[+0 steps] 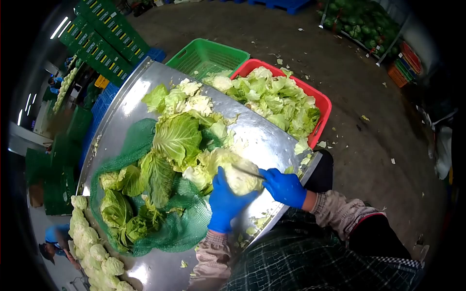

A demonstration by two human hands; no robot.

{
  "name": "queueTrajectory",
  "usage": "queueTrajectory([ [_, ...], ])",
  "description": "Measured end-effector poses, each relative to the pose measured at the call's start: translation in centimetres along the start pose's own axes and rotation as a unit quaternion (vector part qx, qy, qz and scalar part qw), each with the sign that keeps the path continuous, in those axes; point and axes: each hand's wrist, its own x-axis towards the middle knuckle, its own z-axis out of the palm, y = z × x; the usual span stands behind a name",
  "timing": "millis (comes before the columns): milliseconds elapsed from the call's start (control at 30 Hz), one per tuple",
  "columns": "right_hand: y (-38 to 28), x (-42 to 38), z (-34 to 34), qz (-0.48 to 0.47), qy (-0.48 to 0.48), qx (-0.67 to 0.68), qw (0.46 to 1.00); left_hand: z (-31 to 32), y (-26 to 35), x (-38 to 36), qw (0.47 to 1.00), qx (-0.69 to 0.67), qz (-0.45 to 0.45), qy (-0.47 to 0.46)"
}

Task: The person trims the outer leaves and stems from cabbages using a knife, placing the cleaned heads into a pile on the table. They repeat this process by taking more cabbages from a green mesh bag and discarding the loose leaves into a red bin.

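Note:
My left hand (224, 203), in a blue glove, grips the near side of a pale cabbage head (246, 183) on the metal table (167, 269). A knife (246, 170) is held in my blue-gloved right hand (285, 187), its blade lying against the top of that cabbage. Left of my hands, a green mesh bag (187, 237) lies spread open with several leafy cabbages (116, 208) in and on it. Loose outer leaves (177, 138) are heaped just beyond the cabbage.
A red crate (324, 109) full of cabbage leaves and a green crate (194, 53) stand beyond the table's far edge. Pale cabbage heads (92, 242) line the left side. Stacked green boxes (99, 43) rise at upper left; a person (58, 240) is at lower left.

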Motion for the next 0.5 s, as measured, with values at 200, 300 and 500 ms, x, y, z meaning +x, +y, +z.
queueTrajectory([
  [200, 0.3, -1.1, -0.9, -0.064, 0.016, -0.058, 0.996, 0.7, 0.0, 0.9, 0.999, 0.036, -0.008, 0.005],
  [300, 0.9, -0.8, -0.1, -0.053, -0.002, -0.034, 0.998, 0.5, 0.6, 1.0, 0.999, 0.051, -0.010, -0.015],
  [500, 2.3, 2.4, 0.9, 0.030, -0.032, -0.036, 0.998, 2.3, 2.9, 0.5, 0.996, 0.090, -0.002, 0.013],
])
